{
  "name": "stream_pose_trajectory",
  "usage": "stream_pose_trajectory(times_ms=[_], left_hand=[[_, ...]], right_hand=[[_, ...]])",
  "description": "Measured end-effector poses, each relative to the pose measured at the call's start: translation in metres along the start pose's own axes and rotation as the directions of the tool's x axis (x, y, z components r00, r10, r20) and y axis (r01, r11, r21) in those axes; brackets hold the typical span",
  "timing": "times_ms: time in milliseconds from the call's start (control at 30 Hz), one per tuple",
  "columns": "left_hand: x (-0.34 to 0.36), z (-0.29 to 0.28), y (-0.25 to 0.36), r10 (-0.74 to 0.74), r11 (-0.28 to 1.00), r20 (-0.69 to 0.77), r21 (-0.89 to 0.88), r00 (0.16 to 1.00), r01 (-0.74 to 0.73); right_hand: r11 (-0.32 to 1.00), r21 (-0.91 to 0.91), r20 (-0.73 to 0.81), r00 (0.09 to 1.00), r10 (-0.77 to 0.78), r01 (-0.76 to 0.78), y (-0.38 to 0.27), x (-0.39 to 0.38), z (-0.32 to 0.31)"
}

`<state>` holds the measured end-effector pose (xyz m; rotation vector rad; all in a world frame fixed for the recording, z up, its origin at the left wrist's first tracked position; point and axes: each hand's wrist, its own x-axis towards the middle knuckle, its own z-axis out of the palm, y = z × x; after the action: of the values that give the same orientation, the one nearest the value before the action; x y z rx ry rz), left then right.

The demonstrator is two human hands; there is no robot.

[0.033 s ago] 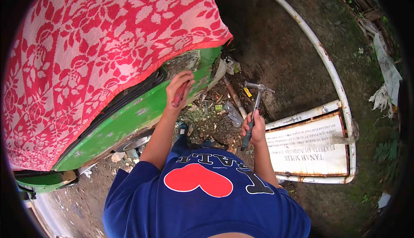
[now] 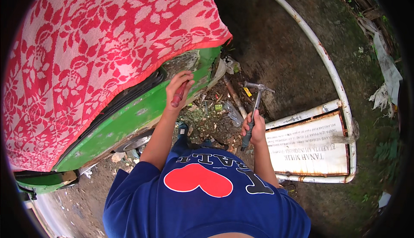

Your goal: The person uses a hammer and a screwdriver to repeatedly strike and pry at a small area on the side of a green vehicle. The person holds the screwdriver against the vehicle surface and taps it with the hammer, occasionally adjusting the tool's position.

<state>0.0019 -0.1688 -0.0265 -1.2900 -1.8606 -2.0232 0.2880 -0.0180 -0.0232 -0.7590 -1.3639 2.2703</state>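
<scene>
My left hand [image 2: 179, 82] is closed around a reddish handle [image 2: 177, 99], perhaps a screwdriver's or a chisel's. Its far end is hidden by my fingers and points toward the green car body [image 2: 142, 108]. Whether its tip touches the metal I cannot tell. Bare, scuffed patches mark the green paint near that hand. My right hand [image 2: 257, 128] grips a hammer [image 2: 259, 86] by its dark rubber handle. The steel head is up and away from me, apart from the left-hand tool.
A red and pink floral blanket [image 2: 116, 52] covers the car's top. At right lies a white sign [image 2: 308, 147] in a rusty frame, joined to a curved white pipe [image 2: 321, 48]. A rusty rod [image 2: 234, 95], plastic scraps and rubble litter the ground by my feet.
</scene>
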Motion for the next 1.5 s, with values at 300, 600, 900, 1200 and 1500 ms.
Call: stream_pose_trajectory(times_ms=[300,600,900,1200,1500], left_hand=[[0.006,0.001,-0.005,-0.061,0.993,0.005,-0.096,0.998,0.061],[0.012,0.003,-0.008,-0.083,0.986,-0.028,-0.149,0.996,0.078],[0.04,-0.008,0.015,-0.115,0.992,0.111,0.064,0.987,0.108],[0.052,-0.009,0.036,-0.068,0.988,0.181,0.148,0.981,0.041],[0.061,0.002,0.044,-0.128,0.984,0.188,0.143,0.974,0.102]], right_hand=[[0.998,0.059,-0.033,0.999,-0.008,0.01,0.002,0.0,-0.006],[0.999,0.041,-0.056,0.998,-0.015,0.017,-0.001,0.003,-0.004],[0.969,-0.224,-0.053,0.992,-0.116,0.101,-0.019,0.01,0.016],[0.956,-0.249,0.067,0.987,-0.143,0.156,-0.046,0.012,0.037],[0.761,-0.493,0.224,0.907,-0.358,0.422,-0.07,0.001,0.078]])
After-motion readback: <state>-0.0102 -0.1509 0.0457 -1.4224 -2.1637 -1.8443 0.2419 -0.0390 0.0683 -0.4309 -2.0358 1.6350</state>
